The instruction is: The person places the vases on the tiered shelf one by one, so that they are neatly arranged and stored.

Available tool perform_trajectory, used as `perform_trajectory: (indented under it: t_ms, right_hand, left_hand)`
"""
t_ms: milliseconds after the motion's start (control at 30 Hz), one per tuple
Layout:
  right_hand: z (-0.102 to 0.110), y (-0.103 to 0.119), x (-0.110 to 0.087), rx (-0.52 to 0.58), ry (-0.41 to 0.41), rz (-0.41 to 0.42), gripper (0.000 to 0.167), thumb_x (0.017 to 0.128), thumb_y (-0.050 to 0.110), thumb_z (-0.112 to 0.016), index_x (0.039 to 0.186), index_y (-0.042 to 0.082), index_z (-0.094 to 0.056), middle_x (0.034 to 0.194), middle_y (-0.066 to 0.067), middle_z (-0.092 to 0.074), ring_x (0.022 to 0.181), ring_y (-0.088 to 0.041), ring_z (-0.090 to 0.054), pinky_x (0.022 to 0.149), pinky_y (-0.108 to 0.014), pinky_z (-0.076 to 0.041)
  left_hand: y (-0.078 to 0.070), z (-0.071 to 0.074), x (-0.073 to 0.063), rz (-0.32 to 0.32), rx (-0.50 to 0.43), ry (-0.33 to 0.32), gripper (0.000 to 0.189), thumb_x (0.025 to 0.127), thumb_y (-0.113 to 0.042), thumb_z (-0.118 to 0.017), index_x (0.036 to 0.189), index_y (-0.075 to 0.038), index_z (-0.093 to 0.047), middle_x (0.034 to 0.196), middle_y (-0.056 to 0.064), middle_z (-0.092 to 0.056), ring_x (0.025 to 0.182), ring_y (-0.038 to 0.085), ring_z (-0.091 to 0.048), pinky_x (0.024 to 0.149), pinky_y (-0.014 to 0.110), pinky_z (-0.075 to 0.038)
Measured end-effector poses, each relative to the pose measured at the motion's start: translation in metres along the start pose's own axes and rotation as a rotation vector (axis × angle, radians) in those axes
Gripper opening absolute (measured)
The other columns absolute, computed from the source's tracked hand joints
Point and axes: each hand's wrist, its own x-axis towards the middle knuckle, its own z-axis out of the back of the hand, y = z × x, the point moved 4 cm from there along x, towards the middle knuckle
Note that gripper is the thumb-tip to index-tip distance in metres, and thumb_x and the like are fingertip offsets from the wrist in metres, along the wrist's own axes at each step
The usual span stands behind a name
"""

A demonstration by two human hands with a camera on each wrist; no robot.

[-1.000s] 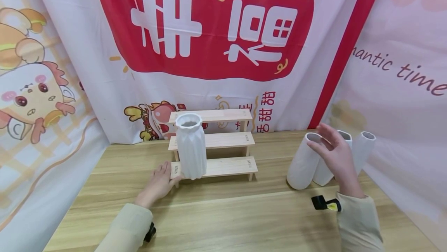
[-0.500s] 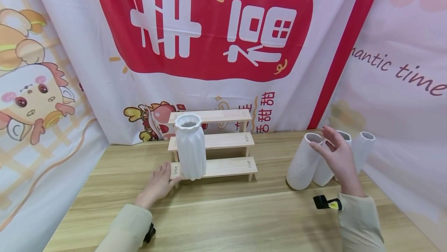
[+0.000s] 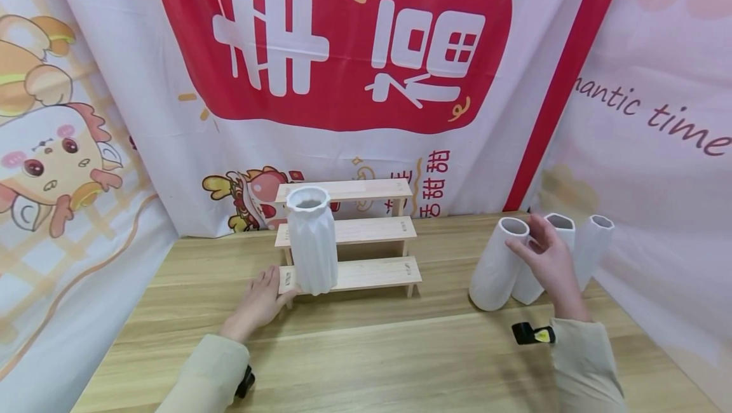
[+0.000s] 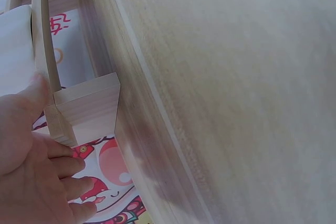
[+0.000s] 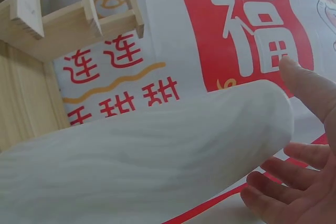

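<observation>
In the head view, a fluted white vase (image 3: 312,241) stands upright on the lowest step at the left of a three-step wooden display stand (image 3: 372,273). My left hand (image 3: 260,298) rests at that step's left end. The left wrist view has its thumb (image 4: 37,90) at the board's edge and loosely extended fingers beside the end leg (image 4: 94,106). On the right, my right hand (image 3: 551,260) spreads around the rim of a textured white vase (image 3: 496,270). From the right wrist, thumb and fingers lie on opposite sides of this vase's mouth (image 5: 278,100).
Behind the right hand are a white vase with an angular mouth (image 3: 560,222) and a slimmer faceted one (image 3: 595,244). All stand on a wood-grain table (image 3: 354,362). Printed cloth hangings (image 3: 354,146) border it at the back and sides.
My right hand has lowered slightly, and its fingers have drawn closer to the textured vase's rim. My left hand, the stand and the vases have stayed where they were.
</observation>
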Motion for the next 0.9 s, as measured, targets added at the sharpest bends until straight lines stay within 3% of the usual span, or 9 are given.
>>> perform_trajectory:
  t_ms: [333, 900]
  right_hand:
    - [-0.006, -0.009, -0.001, -0.008, 0.020, -0.028, 0.075, 0.086, 0.021, -0.067, 0.143, -0.002, -0.025, 0.135, -0.030, -0.037, 0.121, -0.040, -0.039, 0.098, -0.051, -0.033]
    - [-0.013, -0.019, -0.001, -0.007, 0.041, -0.087, 0.073, 0.086, 0.027, -0.066, 0.140, -0.004, -0.028, 0.133, -0.028, -0.040, 0.119, -0.038, -0.040, 0.098, -0.053, -0.033]
  left_hand:
    - [-0.001, 0.001, -0.001, -0.005, 0.005, -0.001, 0.074, 0.096, -0.034, -0.047, 0.137, 0.019, -0.016, 0.140, 0.038, -0.019, 0.128, 0.051, -0.017, 0.103, 0.061, -0.013]
    - [-0.002, -0.001, -0.001, -0.015, -0.001, -0.011, 0.074, 0.096, -0.035, -0.048, 0.136, 0.019, -0.017, 0.139, 0.038, -0.020, 0.128, 0.051, -0.018, 0.103, 0.061, -0.014]
